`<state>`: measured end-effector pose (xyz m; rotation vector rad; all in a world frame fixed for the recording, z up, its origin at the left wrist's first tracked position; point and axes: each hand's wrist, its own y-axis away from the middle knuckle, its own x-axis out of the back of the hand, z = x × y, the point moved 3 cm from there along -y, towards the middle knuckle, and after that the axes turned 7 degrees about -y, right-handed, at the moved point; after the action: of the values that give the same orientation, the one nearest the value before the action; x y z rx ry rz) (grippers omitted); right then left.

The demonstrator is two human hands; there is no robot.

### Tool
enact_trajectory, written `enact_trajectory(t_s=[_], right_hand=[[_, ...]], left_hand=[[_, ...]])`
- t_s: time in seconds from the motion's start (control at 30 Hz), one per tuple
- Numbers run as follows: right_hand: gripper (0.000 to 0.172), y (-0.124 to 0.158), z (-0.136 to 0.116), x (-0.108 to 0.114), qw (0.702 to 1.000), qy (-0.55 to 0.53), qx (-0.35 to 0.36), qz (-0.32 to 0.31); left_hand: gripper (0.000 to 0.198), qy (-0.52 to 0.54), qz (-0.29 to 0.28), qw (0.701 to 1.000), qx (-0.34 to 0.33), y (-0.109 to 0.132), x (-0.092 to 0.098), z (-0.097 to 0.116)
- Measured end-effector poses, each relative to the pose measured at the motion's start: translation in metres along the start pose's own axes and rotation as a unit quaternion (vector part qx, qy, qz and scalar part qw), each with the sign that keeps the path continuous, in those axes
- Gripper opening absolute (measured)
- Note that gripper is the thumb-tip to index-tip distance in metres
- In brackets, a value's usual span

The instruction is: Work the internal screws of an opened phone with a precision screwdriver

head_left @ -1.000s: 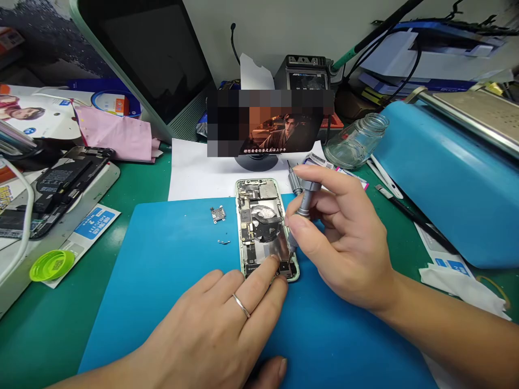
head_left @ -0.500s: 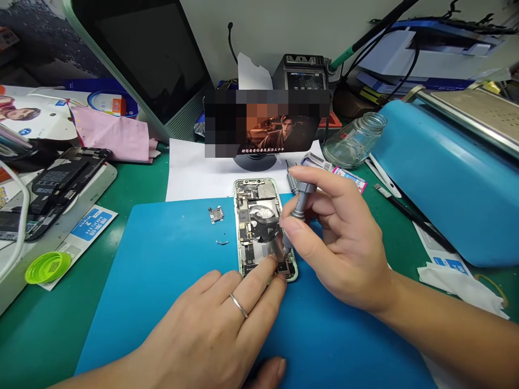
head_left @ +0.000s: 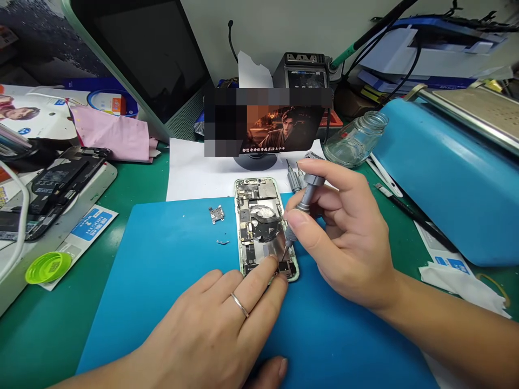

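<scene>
An opened phone [head_left: 265, 237] with a pale green frame lies on the blue mat [head_left: 170, 254], its internal parts exposed. My left hand [head_left: 214, 319], with a ring on one finger, rests stretched out, fingertips on the phone's lower edge; its thumb lies apart on the mat. My right hand [head_left: 344, 237] is closed around a grey screwdriver [head_left: 310, 194], tilted, its tip down at the lower right of the phone. Whether the tip touches a screw is too small to tell. Left of the phone lie a small metal bracket [head_left: 216, 214] and several tiny screws [head_left: 223, 242].
Behind the phone, a propped screen [head_left: 279, 127] plays video. More screwdrivers [head_left: 292, 175] and a glass jar [head_left: 357, 140] stand near my right hand. A brush [head_left: 413, 216] lies farther right. At left are another opened phone [head_left: 48, 183] and a green cap [head_left: 47, 267].
My right hand has shifted slightly right, and the screwdriver leans more to the right. My left hand stays in place on the phone.
</scene>
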<state>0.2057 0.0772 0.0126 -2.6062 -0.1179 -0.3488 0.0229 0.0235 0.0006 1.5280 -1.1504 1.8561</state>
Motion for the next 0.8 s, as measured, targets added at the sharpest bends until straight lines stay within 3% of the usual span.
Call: enact_trajectory(t_s=[0.27,0.43,0.5,0.63,0.73,0.8], right_hand=[[0.042,0.0,-0.003,0.002,0.999,-0.04,-0.008,0.031],[0.036,0.002,-0.015,0.006,0.99,-0.053,0.105,0.073],[0.037,0.001,-0.017,0.007,0.991,0.003,0.131,0.032],[0.039,-0.006,-0.018,0.011,0.976,0.138,0.1,-0.139],[0.013,-0.011,-0.018,0.014,0.934,0.214,0.085,-0.272],[0.005,-0.012,-0.019,0.017,0.911,0.23,0.087,-0.331]], left_hand=[[0.047,0.001,0.0,1.0,-0.002,0.0,0.0,-0.001],[0.05,-0.014,0.004,1.0,-0.006,0.003,-0.004,-0.001],[0.05,-0.018,0.007,1.0,-0.01,0.002,-0.004,-0.001],[0.051,-0.012,0.012,1.0,-0.014,0.001,-0.002,0.001],[0.051,-0.004,0.013,1.0,-0.006,0.0,-0.001,0.001],[0.052,-0.001,0.009,1.0,0.001,0.0,-0.002,0.001]])
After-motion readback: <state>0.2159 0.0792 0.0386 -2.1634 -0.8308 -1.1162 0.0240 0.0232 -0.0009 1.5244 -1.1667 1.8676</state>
